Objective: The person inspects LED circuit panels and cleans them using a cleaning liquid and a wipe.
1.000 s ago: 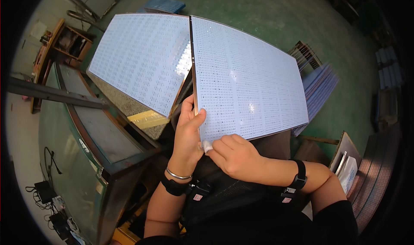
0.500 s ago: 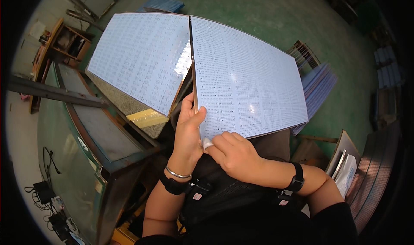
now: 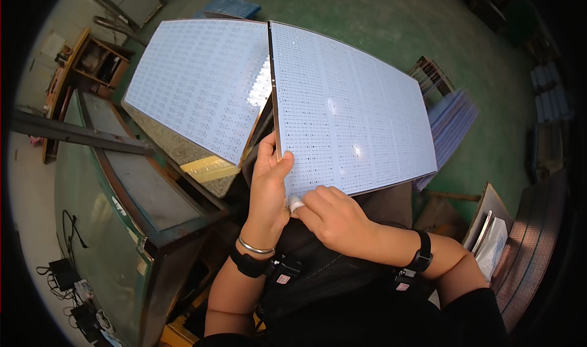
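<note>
A large white circuit board panel (image 3: 361, 108), covered with rows of small dark marks, is tilted up in front of me. My left hand (image 3: 267, 185) grips its lower left edge, thumb on the printed face and fingers behind. Curled at the bottom left corner is my right hand (image 3: 333, 215), its fingers pinched close to the left palm. A white wrap (image 3: 295, 204) covers one fingertip there. Whatever lies between those right fingertips is hidden. Another white circuit board panel (image 3: 199, 81) lies to the left, touching or nearly touching the held one along its upper edge.
A speckled slab with a yellow strip (image 3: 208, 168) shows under the left panel. Further left stands a glass-topped metal frame (image 3: 104, 206), with a metal bar (image 3: 79, 131) across it. Stacked panels (image 3: 449, 133) sit beyond the held panel, and boards (image 3: 489, 225) lean at right.
Both hands keep their hold at the panel's lower left, with only a very slight shift of the left wrist. The panels stay in place.
</note>
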Available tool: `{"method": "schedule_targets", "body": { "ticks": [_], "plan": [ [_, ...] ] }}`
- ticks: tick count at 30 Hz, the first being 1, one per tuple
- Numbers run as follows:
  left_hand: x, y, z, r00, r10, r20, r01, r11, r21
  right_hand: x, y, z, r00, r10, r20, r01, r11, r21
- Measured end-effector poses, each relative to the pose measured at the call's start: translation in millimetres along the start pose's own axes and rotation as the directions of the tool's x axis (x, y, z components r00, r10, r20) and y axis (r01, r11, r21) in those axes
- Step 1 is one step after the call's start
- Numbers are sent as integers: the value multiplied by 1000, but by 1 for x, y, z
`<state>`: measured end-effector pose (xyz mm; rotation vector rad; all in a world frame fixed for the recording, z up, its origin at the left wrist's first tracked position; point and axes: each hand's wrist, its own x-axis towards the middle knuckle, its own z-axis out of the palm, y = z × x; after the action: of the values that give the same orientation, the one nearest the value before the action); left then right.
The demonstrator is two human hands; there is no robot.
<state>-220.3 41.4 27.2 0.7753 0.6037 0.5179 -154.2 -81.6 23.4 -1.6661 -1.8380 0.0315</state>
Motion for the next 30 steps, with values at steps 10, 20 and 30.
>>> {"method": "schedule_targets", "body": {
  "ticks": [10,20,30],
  "plan": [
    [1,-2,-4,1000,-8,-23,9,999,36,3,-1,4,998,-3,-64,3,1000,3],
    [2,0,-8,999,-8,42,6,999,41,-20,13,-24,999,18,38,-26,976,217],
    [2,0,-3,999,10,43,-12,999,51,-9,25,10,982,19,-186,27,970,240]
  ]
}}
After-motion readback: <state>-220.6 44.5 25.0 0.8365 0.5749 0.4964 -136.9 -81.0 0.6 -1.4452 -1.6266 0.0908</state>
